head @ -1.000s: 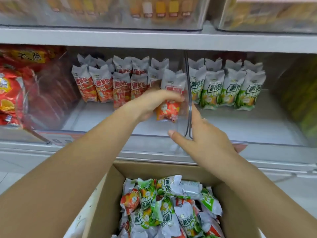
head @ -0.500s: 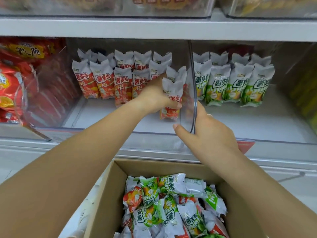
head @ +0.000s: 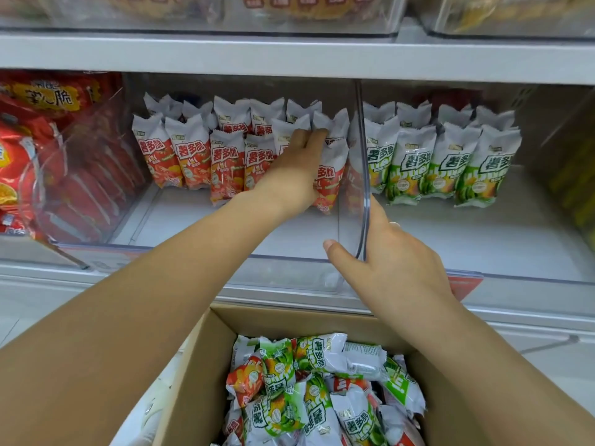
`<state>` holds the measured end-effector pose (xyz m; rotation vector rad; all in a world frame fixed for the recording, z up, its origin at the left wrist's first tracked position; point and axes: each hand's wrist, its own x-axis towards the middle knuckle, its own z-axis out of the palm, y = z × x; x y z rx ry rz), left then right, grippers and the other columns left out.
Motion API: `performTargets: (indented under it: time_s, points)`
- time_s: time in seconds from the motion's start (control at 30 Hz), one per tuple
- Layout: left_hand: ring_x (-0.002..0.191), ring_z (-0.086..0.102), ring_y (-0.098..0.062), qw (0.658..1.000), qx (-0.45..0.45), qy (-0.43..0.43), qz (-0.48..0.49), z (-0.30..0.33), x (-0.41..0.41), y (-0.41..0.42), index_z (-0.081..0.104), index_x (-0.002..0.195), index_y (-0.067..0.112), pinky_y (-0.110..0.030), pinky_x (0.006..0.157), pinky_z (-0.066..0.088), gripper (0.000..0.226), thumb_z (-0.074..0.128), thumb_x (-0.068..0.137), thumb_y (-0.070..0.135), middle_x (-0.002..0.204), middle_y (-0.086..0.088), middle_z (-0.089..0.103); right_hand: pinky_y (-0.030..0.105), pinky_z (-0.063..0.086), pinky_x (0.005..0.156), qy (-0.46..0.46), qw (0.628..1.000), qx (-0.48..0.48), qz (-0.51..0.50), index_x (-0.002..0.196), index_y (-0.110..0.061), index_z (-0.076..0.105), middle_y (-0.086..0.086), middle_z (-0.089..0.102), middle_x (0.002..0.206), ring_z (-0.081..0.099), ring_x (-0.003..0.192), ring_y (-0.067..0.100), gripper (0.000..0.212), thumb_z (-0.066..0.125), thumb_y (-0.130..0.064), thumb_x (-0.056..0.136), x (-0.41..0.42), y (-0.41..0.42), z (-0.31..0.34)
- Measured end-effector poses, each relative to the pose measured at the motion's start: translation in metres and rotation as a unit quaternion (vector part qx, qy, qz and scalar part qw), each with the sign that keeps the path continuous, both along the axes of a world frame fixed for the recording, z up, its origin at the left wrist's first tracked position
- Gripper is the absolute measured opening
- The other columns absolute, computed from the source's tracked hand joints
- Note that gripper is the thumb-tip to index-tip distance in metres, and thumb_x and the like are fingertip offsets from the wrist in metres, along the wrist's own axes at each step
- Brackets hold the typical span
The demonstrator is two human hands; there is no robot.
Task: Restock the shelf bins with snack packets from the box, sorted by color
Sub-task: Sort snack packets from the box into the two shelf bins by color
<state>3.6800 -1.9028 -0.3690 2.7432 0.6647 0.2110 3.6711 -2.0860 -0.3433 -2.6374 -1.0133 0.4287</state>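
Observation:
My left hand (head: pixel 291 170) reaches deep into the clear left bin (head: pixel 283 268) and grips a red snack packet (head: pixel 331 178), standing it upright at the right end of the row of red packets (head: pixel 193 156). My right hand (head: pixel 386 252) holds the clear wall (head: pixel 362 175) between the two bins, thumb on the left side, fingers behind it. Green packets (head: pixel 450 165) stand in rows in the right bin (head: pixel 515 278). The cardboard box (head: pixel 206 365) below holds several mixed red and green packets (head: pixel 315 391).
A bin of larger red bags (head: pixel 48 149) sits at the left on the same shelf. Yellow-green packs (head: pixel 579 175) are at the far right. The shelf board (head: pixel 289 53) above carries more clear bins with yellow goods.
My left hand has carried the red packet from the bin's front further back and set it in line with the red rows. My right hand stays on the bin wall.

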Motion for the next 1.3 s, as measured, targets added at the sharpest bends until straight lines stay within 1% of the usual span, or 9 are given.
performTargets:
  time_s: [0.1, 0.2, 0.3, 0.47, 0.6, 0.8, 0.9, 1.2, 1.3]
  points:
    - [0.126, 0.041, -0.033, 0.996, 0.089, 0.015, -0.015, -0.002, -0.002, 0.004, 0.026, 0.146, 0.018, -0.042, 0.088, 0.048, 0.084, 0.07, 0.078, -0.001, 0.148, -0.009, 0.028, 0.033, 0.03, 0.064, -0.003, 1.0, 0.002, -0.003, 0.149, -0.026, 0.012, -0.003, 0.034, 0.085, 0.037, 0.075, 0.021, 0.07, 0.039, -0.057, 0.093, -0.001, 0.0, -0.001]
    - [0.132, 0.031, -0.03, 0.973, 0.229, 0.015, -0.009, -0.003, 0.003, 0.008, 0.03, 0.144, 0.017, -0.039, 0.1, 0.034, 0.079, 0.073, 0.078, 0.008, 0.144, -0.009, 0.036, 0.033, 0.03, 0.064, -0.005, 1.0, 0.008, -0.006, 0.149, -0.027, 0.013, -0.005, 0.034, 0.083, 0.038, 0.075, 0.021, 0.07, 0.04, -0.057, 0.092, -0.002, -0.001, 0.0]
    - [0.135, 0.027, -0.031, 0.959, 0.283, 0.017, 0.002, -0.004, 0.008, 0.01, 0.031, 0.143, 0.019, -0.038, 0.105, 0.025, 0.077, 0.073, 0.078, 0.015, 0.142, -0.008, 0.036, 0.033, 0.03, 0.064, -0.005, 1.0, 0.009, -0.008, 0.149, -0.027, 0.013, -0.005, 0.033, 0.082, 0.038, 0.075, 0.021, 0.07, 0.04, -0.057, 0.092, -0.001, 0.0, -0.001]
    - [0.136, 0.026, -0.032, 0.959, 0.281, 0.002, 0.04, -0.007, 0.012, 0.007, 0.032, 0.142, 0.019, -0.041, 0.107, 0.023, 0.072, 0.068, 0.08, 0.015, 0.144, -0.009, 0.034, 0.032, 0.03, 0.064, -0.01, 1.0, 0.009, -0.009, 0.149, -0.027, 0.013, -0.005, 0.034, 0.082, 0.038, 0.075, 0.021, 0.069, 0.04, -0.057, 0.092, -0.001, 0.0, -0.001]
    - [0.144, 0.014, -0.034, 0.956, 0.29, -0.008, 0.048, -0.008, 0.015, 0.011, 0.031, 0.143, 0.018, -0.047, 0.115, 0.012, 0.073, 0.068, 0.08, 0.015, 0.155, -0.009, 0.019, 0.032, 0.03, 0.064, -0.007, 1.0, 0.011, -0.01, 0.149, -0.027, 0.014, -0.003, 0.037, 0.087, 0.038, 0.075, 0.02, 0.069, 0.04, -0.057, 0.092, -0.001, 0.0, -0.002]
    - [0.135, 0.033, -0.036, 0.953, 0.295, 0.015, 0.061, -0.004, 0.031, 0.012, 0.033, 0.142, 0.016, -0.05, 0.115, 0.015, 0.065, 0.064, 0.085, 0.016, 0.146, -0.013, 0.036, 0.032, 0.031, 0.064, -0.001, 1.0, 0.012, -0.011, 0.149, -0.029, 0.014, -0.002, 0.041, 0.092, 0.039, 0.075, 0.02, 0.069, 0.04, -0.057, 0.092, -0.001, 0.001, -0.002]
    - [0.136, 0.03, -0.037, 0.949, 0.311, 0.01, 0.056, -0.006, 0.03, 0.015, 0.033, 0.142, 0.016, -0.051, 0.116, 0.012, 0.061, 0.06, 0.088, 0.02, 0.146, -0.014, 0.035, 0.032, 0.032, 0.064, -0.001, 1.0, 0.011, -0.009, 0.149, -0.028, 0.014, -0.002, 0.04, 0.092, 0.039, 0.075, 0.02, 0.069, 0.04, -0.057, 0.092, 0.0, 0.001, -0.003]
    - [0.148, 0.0, -0.03, 0.951, 0.307, 0.035, 0.016, -0.006, 0.024, 0.016, -0.001, 0.153, 0.019, -0.048, 0.117, -0.004, 0.099, 0.064, 0.084, 0.049, 0.161, -0.009, 0.003, 0.032, 0.032, 0.065, 0.006, 1.0, 0.004, -0.01, 0.148, -0.026, 0.016, -0.001, 0.039, 0.091, 0.039, 0.076, 0.021, 0.069, 0.041, -0.056, 0.092, 0.001, 0.001, -0.001]
    - [0.148, 0.003, -0.027, 0.97, 0.24, -0.023, -0.02, 0.009, 0.009, 0.014, 0.003, 0.154, 0.02, -0.041, 0.118, -0.002, 0.097, 0.067, 0.084, 0.04, 0.161, -0.007, 0.008, 0.032, 0.032, 0.064, 0.01, 1.0, 0.005, -0.003, 0.149, -0.026, 0.013, -0.003, 0.037, 0.087, 0.039, 0.075, 0.022, 0.07, 0.041, -0.055, 0.093, 0.001, 0.001, 0.001]
